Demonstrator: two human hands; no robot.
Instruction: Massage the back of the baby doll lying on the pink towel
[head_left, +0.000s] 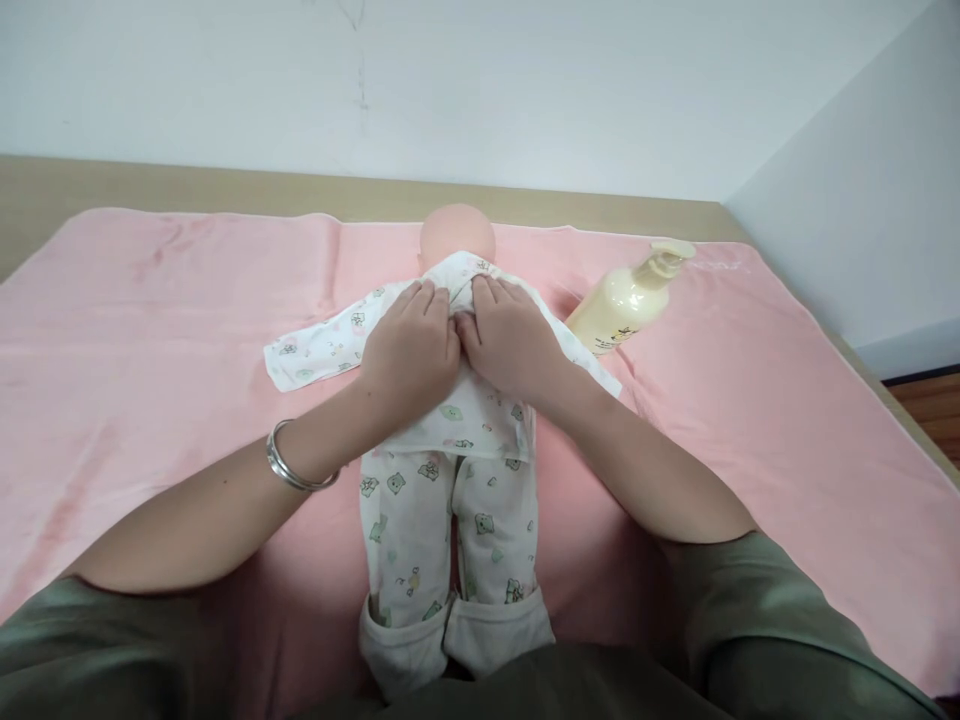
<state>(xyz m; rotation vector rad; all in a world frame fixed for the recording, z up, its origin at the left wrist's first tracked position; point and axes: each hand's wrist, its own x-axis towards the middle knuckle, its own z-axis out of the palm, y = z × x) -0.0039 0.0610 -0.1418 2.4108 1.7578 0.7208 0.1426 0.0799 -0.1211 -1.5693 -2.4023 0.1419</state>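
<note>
A bald baby doll (457, 235) lies stretched out with its head away from me, in a white printed shirt (450, 412) and matching trousers (491, 525). Both hands are at the upper middle of the shirt, side by side, thumbs nearly meeting. My left hand (412, 345) is closed, its bent fingers on the cloth, which is gathered there. Beside it, my right hand (514, 335) is closed on the same cloth, fingers curled. The fingertips are partly hidden. Both shirt sleeves spread outward, and the doll's face does not show.
A cream pump bottle (626, 300) leans at an angle to the right of the doll, near the right sleeve. Pink cloth (187, 330) covers the wooden tabletop (225, 185). A white wall (525, 90) rises behind the table, and another stands at the right.
</note>
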